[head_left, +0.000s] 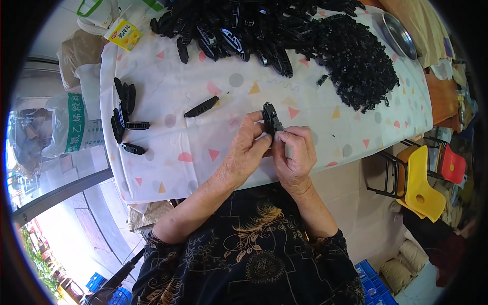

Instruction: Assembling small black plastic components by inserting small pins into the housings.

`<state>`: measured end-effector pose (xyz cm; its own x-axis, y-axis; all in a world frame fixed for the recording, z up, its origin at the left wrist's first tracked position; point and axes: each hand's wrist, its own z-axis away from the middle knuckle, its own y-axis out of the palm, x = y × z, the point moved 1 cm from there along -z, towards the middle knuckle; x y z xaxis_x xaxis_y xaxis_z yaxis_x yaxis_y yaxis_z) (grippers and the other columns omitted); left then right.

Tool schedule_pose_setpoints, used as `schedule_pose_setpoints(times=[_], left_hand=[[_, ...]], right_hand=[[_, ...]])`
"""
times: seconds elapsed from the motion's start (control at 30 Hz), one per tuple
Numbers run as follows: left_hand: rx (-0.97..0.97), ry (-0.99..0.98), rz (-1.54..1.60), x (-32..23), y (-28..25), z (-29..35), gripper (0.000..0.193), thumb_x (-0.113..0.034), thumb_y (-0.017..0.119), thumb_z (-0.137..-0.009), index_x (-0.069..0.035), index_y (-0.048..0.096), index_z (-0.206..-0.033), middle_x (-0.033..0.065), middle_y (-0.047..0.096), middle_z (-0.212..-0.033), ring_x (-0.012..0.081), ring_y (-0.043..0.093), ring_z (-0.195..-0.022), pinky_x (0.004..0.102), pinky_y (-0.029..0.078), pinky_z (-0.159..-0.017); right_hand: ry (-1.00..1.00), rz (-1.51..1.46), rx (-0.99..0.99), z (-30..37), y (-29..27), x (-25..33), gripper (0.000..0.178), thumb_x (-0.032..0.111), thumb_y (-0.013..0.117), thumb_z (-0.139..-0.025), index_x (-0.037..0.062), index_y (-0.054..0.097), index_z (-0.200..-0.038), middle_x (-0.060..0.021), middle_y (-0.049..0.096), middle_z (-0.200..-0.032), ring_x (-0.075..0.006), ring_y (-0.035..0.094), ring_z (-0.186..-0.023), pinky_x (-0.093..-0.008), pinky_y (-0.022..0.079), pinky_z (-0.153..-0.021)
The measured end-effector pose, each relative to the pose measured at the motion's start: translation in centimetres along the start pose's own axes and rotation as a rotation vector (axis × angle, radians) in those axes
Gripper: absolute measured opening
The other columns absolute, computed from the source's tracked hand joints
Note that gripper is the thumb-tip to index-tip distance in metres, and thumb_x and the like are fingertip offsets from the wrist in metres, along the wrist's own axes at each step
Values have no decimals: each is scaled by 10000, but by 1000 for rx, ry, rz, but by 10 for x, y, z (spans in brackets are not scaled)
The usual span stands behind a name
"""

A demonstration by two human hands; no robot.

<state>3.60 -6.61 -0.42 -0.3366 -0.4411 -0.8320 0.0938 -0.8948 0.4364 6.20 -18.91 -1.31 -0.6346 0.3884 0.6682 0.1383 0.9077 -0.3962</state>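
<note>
Above the pale, shape-printed worktop (168, 178), the left hand (245, 146) and right hand (296, 157) together pinch a slender black plastic part (270, 115); it points away from the body, faintly glinting, finer details too small to tell.

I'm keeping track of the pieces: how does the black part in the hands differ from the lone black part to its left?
The held part is between the left hand and right hand; the lone part lies untouched on the tablecloth. The held part runs nearly upright in the picture; the lone part slants up to the right. Fingers partly hide the held part, not the lone part. Both are black and elongated.
</note>
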Motion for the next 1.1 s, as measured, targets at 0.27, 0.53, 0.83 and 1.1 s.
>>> schedule_pose_setpoints(times=[0.27, 0.53, 0.83, 1.1], left_hand=[[-57, -62, 59, 4, -12, -10, 246, -117, 472, -953, -82, 405, -1187, 42, 519, -1005, 108, 514, -905, 271, 473, -764], [-45, -101, -80, 2, -21, -19, 264, -106, 483, -939, -60, 389, -1182, 65, 557, -1030, 102, 531, -861, 267, 478, -730], [62, 39, -254, -10, -19, -22, 401, -71, 476, -935, -36, 301, -1294, 92, 566, -1085, 137, 552, -944, 267, 506, -752], [103, 102, -341, -12, -21, -29, 642, 63, 565, -830, -71, 245, -1371, 117, 568, -1088, 170, 601, -947, 298, 511, -819]], right_hand=[[32, 34, 83, -5, 7, -2, 292, -162, 653, -664, 11, 579, -888, -118, 577, -830, -246, 572, -693, -308, 470, -595], [245, -143, 204, -6, -1, -11, 156, -35, 663, -774, 7, 581, -900, -109, 576, -917, -211, 561, -783, -300, 470, -689], [1046, -996, 336, -30, 2, -22, 370, 56, 629, -865, 14, 488, -1204, -54, 557, -1103, -131, 538, -1006, -288, 456, -897], [980, -989, 353, -29, 9, -29, 320, 40, 620, -868, 1, 518, -1169, -49, 596, -1067, -137, 566, -1005, -288, 437, -934]])
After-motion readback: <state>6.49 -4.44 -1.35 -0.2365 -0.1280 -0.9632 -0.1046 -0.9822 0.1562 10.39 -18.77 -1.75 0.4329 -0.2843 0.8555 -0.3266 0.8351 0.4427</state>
